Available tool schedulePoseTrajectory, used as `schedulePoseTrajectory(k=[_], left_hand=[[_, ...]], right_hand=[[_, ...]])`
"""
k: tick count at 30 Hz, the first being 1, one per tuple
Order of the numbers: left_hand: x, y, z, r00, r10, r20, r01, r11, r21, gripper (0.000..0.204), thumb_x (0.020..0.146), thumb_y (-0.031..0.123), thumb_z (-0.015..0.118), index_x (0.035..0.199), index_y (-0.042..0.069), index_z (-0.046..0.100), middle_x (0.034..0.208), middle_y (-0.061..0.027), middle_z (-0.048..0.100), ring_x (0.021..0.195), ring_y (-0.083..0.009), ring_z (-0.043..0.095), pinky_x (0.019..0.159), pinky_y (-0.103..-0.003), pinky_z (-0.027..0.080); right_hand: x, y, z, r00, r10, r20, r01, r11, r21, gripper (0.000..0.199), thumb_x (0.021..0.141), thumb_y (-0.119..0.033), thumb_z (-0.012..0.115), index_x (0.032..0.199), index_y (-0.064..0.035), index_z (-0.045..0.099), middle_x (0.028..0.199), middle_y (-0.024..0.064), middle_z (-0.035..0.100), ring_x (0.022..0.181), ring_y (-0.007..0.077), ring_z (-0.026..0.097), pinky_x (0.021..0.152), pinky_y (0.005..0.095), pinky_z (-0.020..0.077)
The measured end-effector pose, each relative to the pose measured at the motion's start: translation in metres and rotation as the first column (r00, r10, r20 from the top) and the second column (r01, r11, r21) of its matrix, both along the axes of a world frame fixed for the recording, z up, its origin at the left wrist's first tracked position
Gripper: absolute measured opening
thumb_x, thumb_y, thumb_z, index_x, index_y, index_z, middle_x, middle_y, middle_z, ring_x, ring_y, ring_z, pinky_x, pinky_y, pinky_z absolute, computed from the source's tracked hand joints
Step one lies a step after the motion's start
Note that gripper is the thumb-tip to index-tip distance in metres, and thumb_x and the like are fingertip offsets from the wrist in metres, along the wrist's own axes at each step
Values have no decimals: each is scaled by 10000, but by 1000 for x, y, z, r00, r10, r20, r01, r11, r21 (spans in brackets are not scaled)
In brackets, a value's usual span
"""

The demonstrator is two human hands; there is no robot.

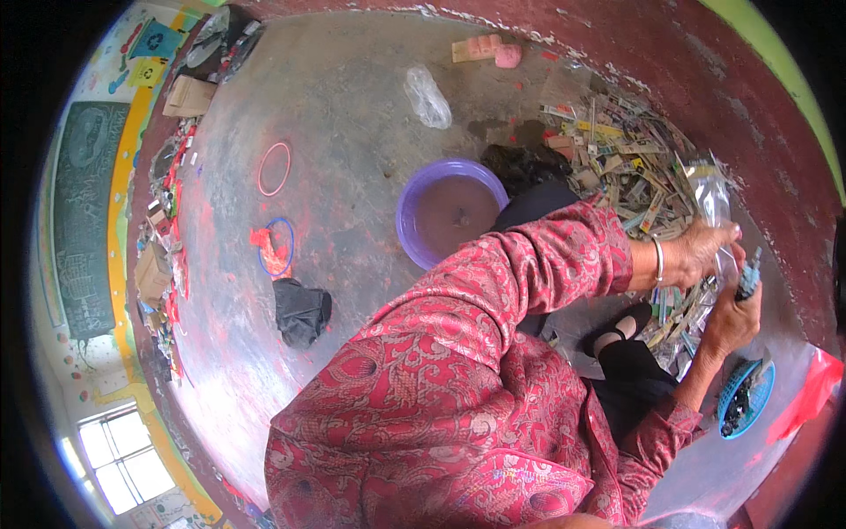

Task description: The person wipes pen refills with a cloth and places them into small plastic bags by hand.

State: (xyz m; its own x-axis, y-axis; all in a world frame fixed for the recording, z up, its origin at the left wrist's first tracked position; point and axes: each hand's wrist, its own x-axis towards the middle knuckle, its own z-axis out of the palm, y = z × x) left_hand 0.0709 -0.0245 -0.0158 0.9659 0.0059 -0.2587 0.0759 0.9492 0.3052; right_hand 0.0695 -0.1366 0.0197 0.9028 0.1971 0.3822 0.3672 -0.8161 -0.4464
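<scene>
Sitting at the right of the frame beside a heap of packets point(617, 167), the person is filling a clear plastic bag point(718, 212): left hand point(701, 251) pinching it open, right hand point(731, 322) clamped on a small bluish piece point(750, 273), which likely needs dropping inside next.

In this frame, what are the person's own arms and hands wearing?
Both arms are covered by long sleeves of a red fabric with a dense paisley and floral pattern in paler pink. The left sleeve ends just short of the wrist, where a thin silver bangle sits. The left hand and right hand are bare, with no gloves. The right sleeve looks pushed up along the forearm.
</scene>
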Motion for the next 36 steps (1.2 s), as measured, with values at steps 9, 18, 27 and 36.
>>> schedulePoseTrajectory(k=[9,18,27,36], left_hand=[[-29,21,32,1000,-22,-22,22,1000,10,219,832,279,562,824,63,526,701,-72,560,619,-180,558,566,-340,482],[-12,66,31,994,-70,85,65,996,64,173,767,200,629,773,52,539,698,-90,566,680,-220,572,648,-349,483],[-6,74,37,953,-220,210,213,975,55,549,764,455,597,1041,-8,496,842,-96,575,838,-230,570,873,-401,433],[-7,86,44,936,-191,297,200,980,-1,674,718,517,608,1104,-14,455,887,-114,554,885,-243,554,898,-419,417]], right_hand=[[-36,29,31,999,21,27,-18,993,-119,182,784,-267,599,835,-105,534,646,124,558,582,339,534,521,365,414],[-30,16,55,799,97,-594,146,926,348,257,743,-316,663,747,-82,557,633,-36,470,553,77,415,488,232,346],[-49,-5,57,323,764,-559,302,476,826,243,820,-242,575,650,-143,432,502,-83,340,405,30,286,410,214,304],[-64,16,46,169,781,-602,450,483,752,289,857,-255,528,628,-119,415,483,-68,318,366,28,277,415,221,377]])
